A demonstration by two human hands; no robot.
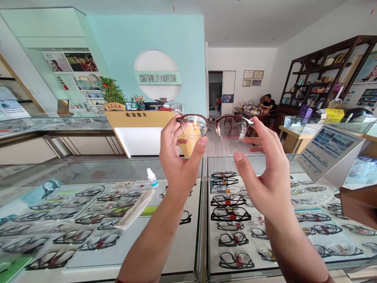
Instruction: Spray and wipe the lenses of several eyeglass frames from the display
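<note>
A pair of eyeglasses with a dark brown upper rim and clear lower rims is held up in front of me, above the glass counter. My left hand grips it at the left lens and hinge, with the thumb near the lower edge of that lens. At the other end, my right hand has its fingers at the right hinge, and its thumb stands apart below the right lens. Red marks show low on the right lens. Below on the counter are a small white bottle and a folded pale cloth.
The glass display counter holds many spectacle frames under its top. A tilted printed display board and a brown box stand at the right. Farther off are a yellow-and-white desk and a seated person at a table.
</note>
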